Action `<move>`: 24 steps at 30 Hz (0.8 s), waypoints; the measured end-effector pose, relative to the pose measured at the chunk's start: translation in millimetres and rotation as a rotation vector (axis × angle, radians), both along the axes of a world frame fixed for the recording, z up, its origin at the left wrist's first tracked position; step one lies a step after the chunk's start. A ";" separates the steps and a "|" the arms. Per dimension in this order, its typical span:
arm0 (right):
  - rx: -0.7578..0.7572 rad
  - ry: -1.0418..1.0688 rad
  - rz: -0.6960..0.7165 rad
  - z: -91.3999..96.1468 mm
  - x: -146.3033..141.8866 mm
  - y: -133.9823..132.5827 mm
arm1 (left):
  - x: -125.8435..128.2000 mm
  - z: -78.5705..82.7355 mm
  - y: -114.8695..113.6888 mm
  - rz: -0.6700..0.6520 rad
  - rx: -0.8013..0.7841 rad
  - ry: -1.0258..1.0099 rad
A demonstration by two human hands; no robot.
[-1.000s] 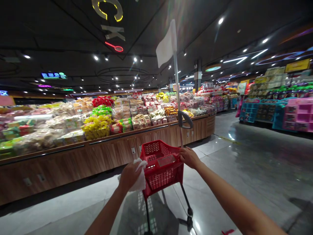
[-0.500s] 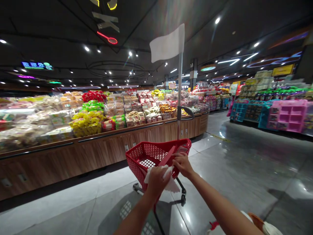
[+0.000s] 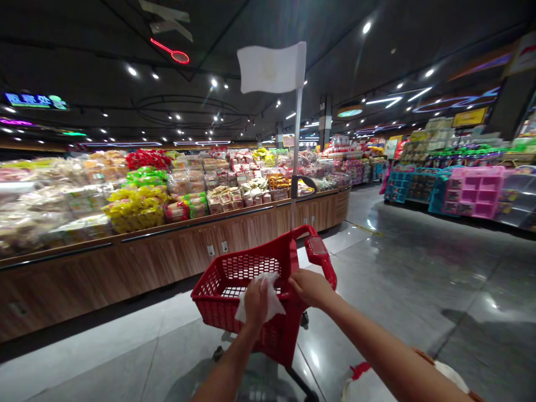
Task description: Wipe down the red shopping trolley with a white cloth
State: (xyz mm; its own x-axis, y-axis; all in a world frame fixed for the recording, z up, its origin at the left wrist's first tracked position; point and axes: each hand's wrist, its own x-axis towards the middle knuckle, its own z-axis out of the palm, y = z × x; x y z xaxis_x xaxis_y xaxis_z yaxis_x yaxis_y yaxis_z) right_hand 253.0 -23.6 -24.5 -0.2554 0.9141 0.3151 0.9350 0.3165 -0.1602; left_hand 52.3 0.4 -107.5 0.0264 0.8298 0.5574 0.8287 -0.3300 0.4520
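A small red shopping cart [image 3: 201, 304] with a lattice basket stands right in front of me, its red handle [image 3: 318, 249] at the right end. My left hand [image 3: 256, 301] is closed on a white tissue [image 3: 272, 298] and presses it against the basket's near rim. Fingers of my right hand [image 3: 312, 286] curl over the cart's upper edge beside the handle. From the cart rises a pole [image 3: 297, 128] bearing a white flag [image 3: 272, 68], with a dark grey loop [image 3: 305, 187] partway up.
Beyond the cart runs a long wood-panelled display counter [image 3: 167, 251] heaped with packaged snacks. On the right stand pink shelf units [image 3: 475, 191] beside blue ones [image 3: 397, 184]. Shiny grey floor [image 3: 402, 285] lies between. Something white and red [image 3: 362, 382] shows at the bottom edge.
The cart has turned, swinging its handle to the right and showing more of its near side. My left hand moved left with the tissue along the rim; my right hand shifted its grip.
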 end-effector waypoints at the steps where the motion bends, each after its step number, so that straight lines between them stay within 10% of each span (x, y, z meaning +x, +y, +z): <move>1: -0.015 -0.022 -0.056 -3.1 -6.4 -4.2 | 19.1 3.5 -7.7 -0.031 0.061 -0.048; 7: 0.037 -0.174 -0.186 -16.4 3.8 -5.4 | 68.4 6.6 -23.1 -0.172 -0.026 0.227; 17: 0.305 -0.307 0.129 -38.3 23.8 1.7 | -78.5 -25.6 6.3 -0.029 -0.157 0.491; 24: 0.460 -0.240 0.046 -48.5 3.2 18.1 | 31.4 -0.3 1.9 -0.178 -0.035 0.394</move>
State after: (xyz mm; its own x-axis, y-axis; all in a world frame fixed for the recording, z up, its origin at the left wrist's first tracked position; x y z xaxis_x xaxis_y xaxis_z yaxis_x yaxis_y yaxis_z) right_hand 256.2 -5.6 -73.0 -0.4067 0.6811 0.6088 0.9116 0.3458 0.2221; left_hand 83.7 2.3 -107.8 0.3760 0.8113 0.4477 0.8716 -0.4737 0.1264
